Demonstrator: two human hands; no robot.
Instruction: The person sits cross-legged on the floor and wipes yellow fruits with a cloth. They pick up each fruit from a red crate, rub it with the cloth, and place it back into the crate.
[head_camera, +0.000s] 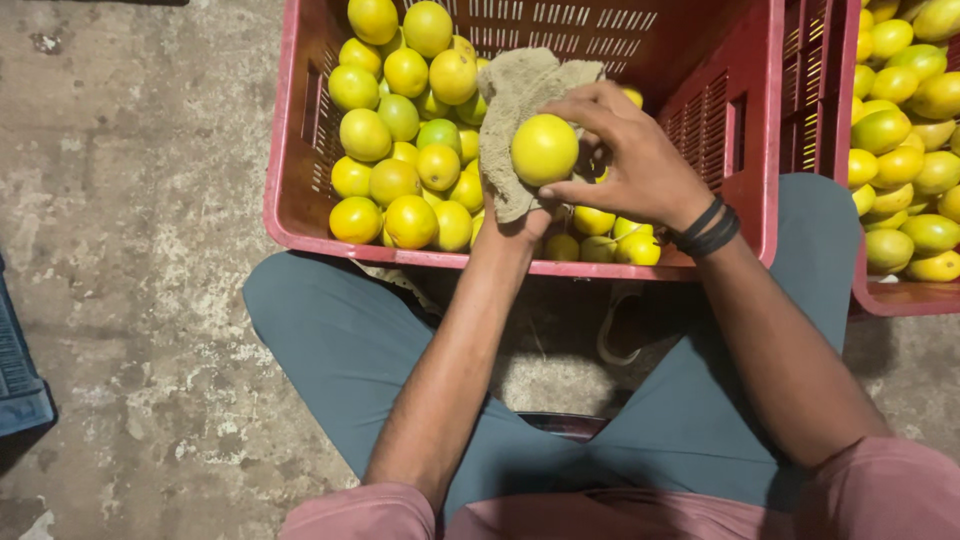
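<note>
Concrete floor (130, 250), rough and blotchy, lies at left. Your left hand (515, 215) clutches a coarse beige cloth (515, 100) cupping a round, smooth yellow fruit (544, 149) above the red slatted crate (300, 215) — your right hand (630, 160) curls fingers around it. Second crate (880, 295) — far right.

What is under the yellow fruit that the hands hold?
Under the fruit lies a grey cloth, draped over the left hand, mostly hidden. The right hand grips the fruit.

A second red crate (905, 296) of yellow-green fruit (905, 140) stands at the right edge of the stained concrete floor (130, 250). A dark blue crate (18, 380) sits at its left edge.
</note>
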